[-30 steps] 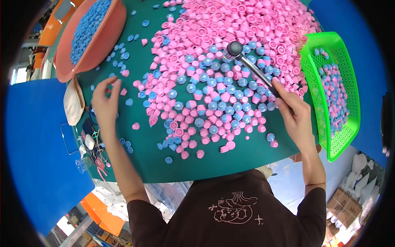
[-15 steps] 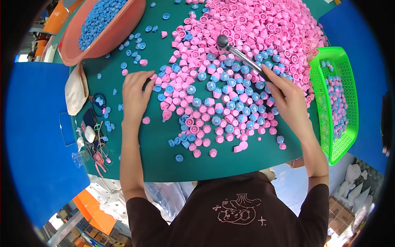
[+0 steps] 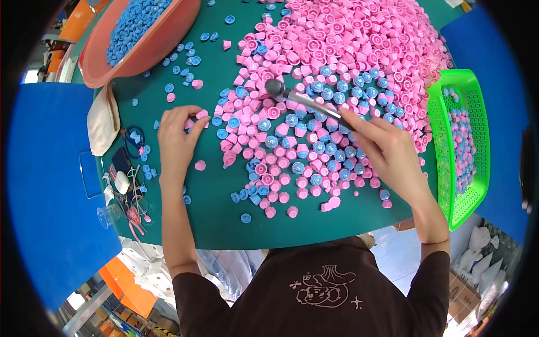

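At the left of the pile, my left hand [image 3: 177,135] pinches a small pink plastic cup piece [image 3: 202,114] between thumb and fingertips. My right hand [image 3: 390,154] is wrapped round the grip of a mallet-like tool [image 3: 309,101] with a metal shaft and a dark round head. The tool's head points left, over the pink pieces. Below and around it lie pink cups joined to blue caps [image 3: 298,168], several with a shiny clear centre. A heap of loose pink cups [image 3: 359,33] covers the far part of the table.
A red-orange basin [image 3: 163,48] of blue caps stands far left. At the right edge is a green plastic basket [image 3: 479,129] holding joined pieces. A cream pouch [image 3: 103,121], scissors [image 3: 135,140] and a clear cup [image 3: 108,215] lie along the left side of the green table [image 3: 219,224].
The tool in my right hand has swung left and nearer to me. My left hand has drawn back slightly left, and the pink cup piece now shows at its fingertips.
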`<action>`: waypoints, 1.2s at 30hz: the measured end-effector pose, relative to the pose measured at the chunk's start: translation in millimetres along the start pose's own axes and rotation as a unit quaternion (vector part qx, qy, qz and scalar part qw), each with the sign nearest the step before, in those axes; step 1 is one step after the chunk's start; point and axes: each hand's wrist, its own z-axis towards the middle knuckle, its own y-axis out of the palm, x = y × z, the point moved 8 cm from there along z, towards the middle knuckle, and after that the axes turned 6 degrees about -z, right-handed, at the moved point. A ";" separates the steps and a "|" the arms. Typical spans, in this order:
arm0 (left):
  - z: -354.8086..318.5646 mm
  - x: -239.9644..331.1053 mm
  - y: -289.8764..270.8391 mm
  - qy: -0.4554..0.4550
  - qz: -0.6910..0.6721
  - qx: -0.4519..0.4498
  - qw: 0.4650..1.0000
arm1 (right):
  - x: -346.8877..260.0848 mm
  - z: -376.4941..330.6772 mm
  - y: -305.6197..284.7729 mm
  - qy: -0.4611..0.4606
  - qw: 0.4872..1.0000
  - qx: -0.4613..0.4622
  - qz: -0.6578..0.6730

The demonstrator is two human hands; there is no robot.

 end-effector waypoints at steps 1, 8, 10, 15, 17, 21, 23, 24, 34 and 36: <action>-1.0 3.6 0.7 0.030 0.015 -0.003 0.999 | -3.4 -1.3 3.1 -0.008 1.000 -0.019 0.014; -15.2 -1.6 -3.2 0.012 -0.003 0.014 1.000 | -11.2 -3.8 16.4 -0.027 0.999 -0.020 0.004; -19.2 -4.9 -7.1 0.015 0.006 0.010 1.000 | -12.7 -1.2 14.8 -0.032 0.999 -0.025 0.007; -32.3 -2.1 -13.5 0.041 0.019 0.019 0.999 | -5.0 -5.5 12.3 -0.009 0.998 -0.017 0.055; -34.8 -1.6 -14.4 0.037 0.025 0.013 0.999 | 2.3 -8.6 11.1 0.021 0.997 -0.024 0.077; -18.9 -12.1 -20.6 -0.011 -0.037 0.033 0.999 | 10.8 -14.2 9.8 0.024 0.995 0.007 0.094; 5.3 -27.5 -37.4 0.004 0.009 0.101 0.995 | 10.1 -14.9 5.1 0.030 0.994 0.015 0.108; 15.5 -36.2 -43.2 -0.031 0.043 0.128 0.990 | 10.4 -16.0 5.7 0.025 0.994 0.014 0.109; 39.3 -47.2 -11.4 -0.013 0.077 0.076 0.994 | 25.4 -30.7 1.9 0.030 0.991 0.055 0.116; 30.2 -33.9 -8.9 0.029 0.099 0.083 0.991 | 25.7 -30.4 2.0 0.023 0.991 0.056 0.121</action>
